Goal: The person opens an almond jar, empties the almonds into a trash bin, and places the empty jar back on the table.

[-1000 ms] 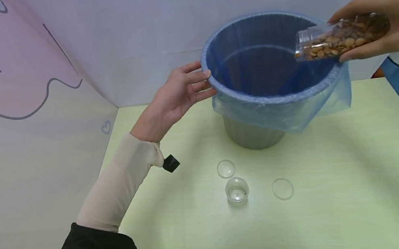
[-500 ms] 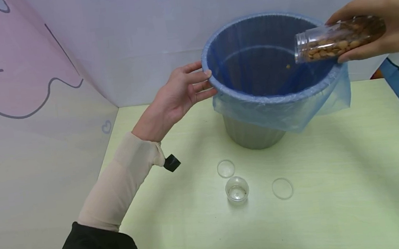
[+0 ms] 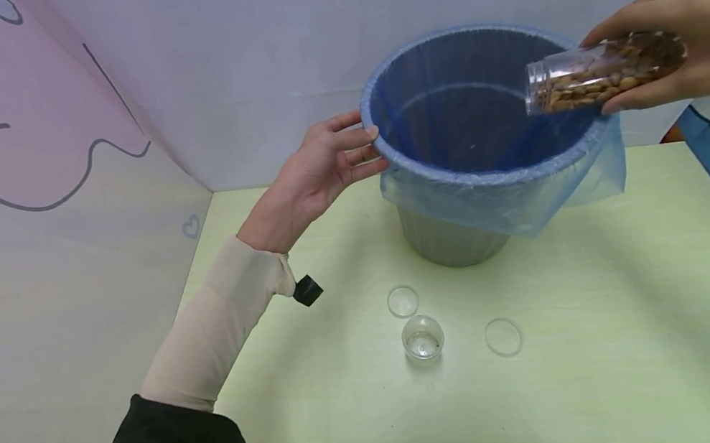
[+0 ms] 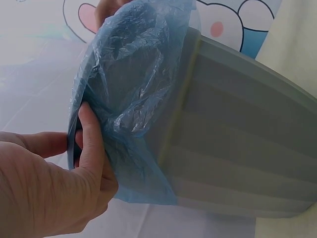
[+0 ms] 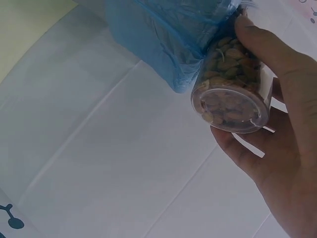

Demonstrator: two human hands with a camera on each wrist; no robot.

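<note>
A grey bin (image 3: 454,236) lined with a blue plastic bag (image 3: 489,196) stands on the table. My left hand (image 3: 323,163) pinches its left rim, the thumb on one side and the fingers on the other, as the left wrist view shows. My right hand (image 3: 680,36) grips a clear jar (image 3: 606,72) partly full of brown, almond-like pieces (image 5: 230,64). The jar lies nearly level over the bin's right rim, its uncapped mouth pointing left above the opening. A tiny light speck shows inside the bag; the bin's bottom is dark.
On the pale green table (image 3: 574,386), in front of the bin, are a small clear cup (image 3: 422,338), a clear round lid (image 3: 402,302) and a thin clear ring (image 3: 503,337). White panels with cartoon drawings (image 3: 50,160) stand behind and to the left.
The jar has shifted slightly left and the pieces have settled back from its mouth. A small piece fell from it into the bin half a second ago. My left hand stays on the rim.
</note>
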